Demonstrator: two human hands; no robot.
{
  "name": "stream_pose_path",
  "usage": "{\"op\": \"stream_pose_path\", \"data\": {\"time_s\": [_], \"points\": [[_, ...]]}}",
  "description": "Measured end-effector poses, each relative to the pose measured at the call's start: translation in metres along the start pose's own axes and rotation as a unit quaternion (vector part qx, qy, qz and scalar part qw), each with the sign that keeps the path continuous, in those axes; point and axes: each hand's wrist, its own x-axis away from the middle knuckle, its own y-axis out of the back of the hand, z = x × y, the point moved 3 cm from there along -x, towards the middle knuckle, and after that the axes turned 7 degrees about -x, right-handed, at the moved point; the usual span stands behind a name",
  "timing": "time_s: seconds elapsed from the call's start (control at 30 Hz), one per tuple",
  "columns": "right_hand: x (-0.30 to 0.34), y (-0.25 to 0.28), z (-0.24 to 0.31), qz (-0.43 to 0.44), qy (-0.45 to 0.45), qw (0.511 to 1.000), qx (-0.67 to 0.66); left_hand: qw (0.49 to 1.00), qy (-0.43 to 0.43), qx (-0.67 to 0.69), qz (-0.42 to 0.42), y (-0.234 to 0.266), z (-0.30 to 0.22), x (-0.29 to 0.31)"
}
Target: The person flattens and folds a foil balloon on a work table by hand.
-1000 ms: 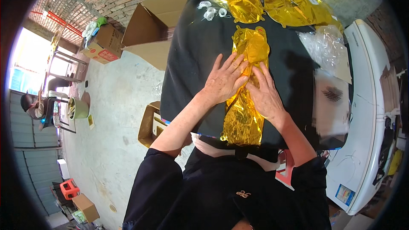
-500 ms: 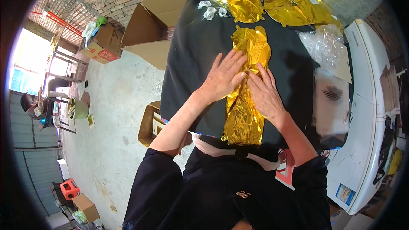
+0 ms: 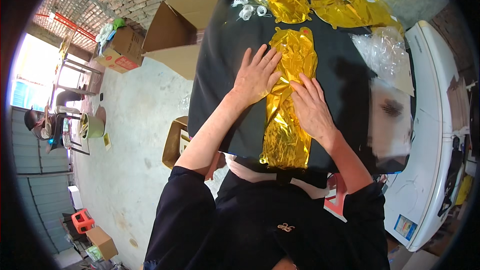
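Observation:
A long, folded gold foil balloon lies flat on the black-covered table, its near end close to the front edge. My left hand rests with fingers spread on the cloth along the balloon's left side, the fingertips and thumb at the foil's edge. On the right side, my right hand lies over the foil with its fingers stretched out and touching the middle. Neither hand grasps anything. The foil is creased, most heavily toward the near end.
More gold foil balloons lie at the table's far edge. White ribbon coils sit at the far left. Clear plastic bags and a packet of clear sleeves are at the right. A white freezer stands alongside; an open cardboard box is left.
My left hand has slid left off the middle of the balloon to its edge. The right hand has hardly moved. The far part of the foil now lies flatter and wider.

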Motion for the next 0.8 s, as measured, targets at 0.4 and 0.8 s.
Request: {"op": "stream_pose_path", "data": {"time_s": [0.4,0.8], "points": [[0.002,-0.006,-0.004,-0.010,-0.010,1.000,0.024,0.997,-0.044,0.056,0.041,0.012,-0.033,0.025],[0.003,-0.006,-0.004,-0.020,0.010,0.999,0.031,0.992,-0.085,0.060,0.076,0.038,-0.047,0.050]]}}
